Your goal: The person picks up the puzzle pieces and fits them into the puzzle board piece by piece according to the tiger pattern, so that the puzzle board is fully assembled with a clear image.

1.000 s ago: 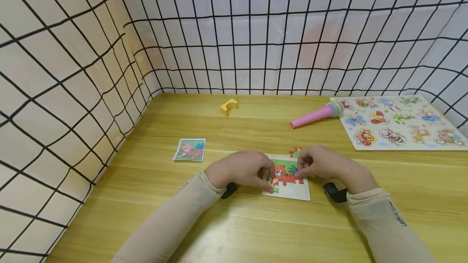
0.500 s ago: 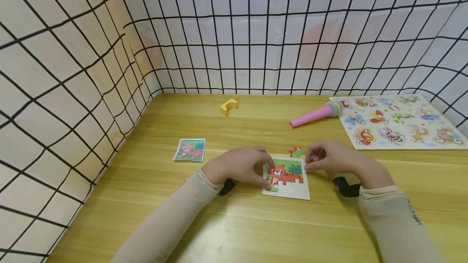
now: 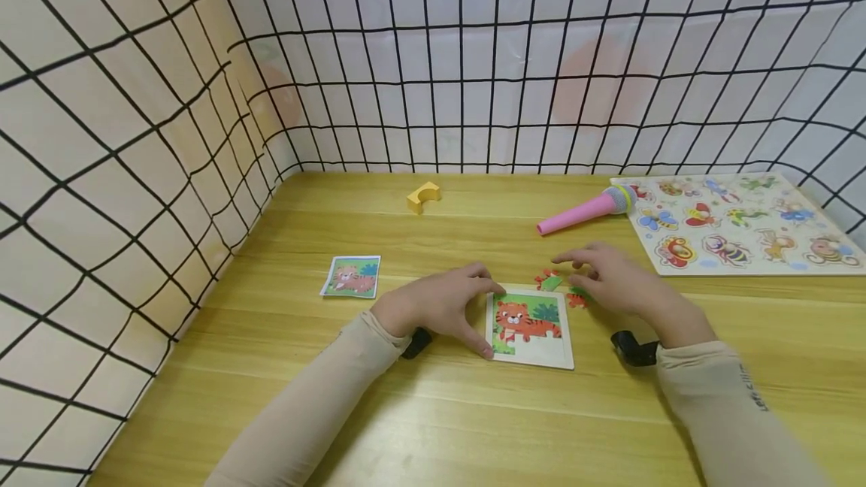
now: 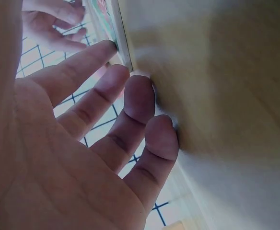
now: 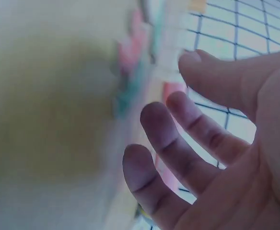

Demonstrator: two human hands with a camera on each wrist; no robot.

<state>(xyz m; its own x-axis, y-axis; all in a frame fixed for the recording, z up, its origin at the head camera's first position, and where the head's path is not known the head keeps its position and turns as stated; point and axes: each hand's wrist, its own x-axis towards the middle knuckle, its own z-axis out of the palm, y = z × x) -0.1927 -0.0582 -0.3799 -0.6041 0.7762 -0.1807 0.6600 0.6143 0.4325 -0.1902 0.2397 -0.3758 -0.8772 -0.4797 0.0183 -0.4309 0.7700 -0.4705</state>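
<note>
A jigsaw puzzle point(image 3: 531, 325) in a white square tray shows an orange tiger on green, with bare white board along its lower right. My left hand point(image 3: 443, 307) spans the tray's left side, thumb at the lower corner and a finger at the upper one; its fingers look relaxed in the left wrist view. Past the tray's upper right, my right hand point(image 3: 619, 284) hovers with loosely spread fingers and nothing between them. Two loose puzzle pieces lie near it: a green-and-red piece point(image 3: 549, 281) above the tray and a red piece point(image 3: 576, 298) under the thumb side.
A small tiger picture card point(image 3: 351, 277) lies to the left. Farther back are a yellow arch block point(image 3: 423, 198) and a pink toy microphone point(image 3: 587, 213). A board of insect pictures point(image 3: 744, 228) covers the back right. Black netting point(image 3: 433, 85) encloses the wooden table.
My right hand has left the puzzle's right side and moved up and right toward the loose pieces. My left fingers have drawn back from the picture to the tray's left edge.
</note>
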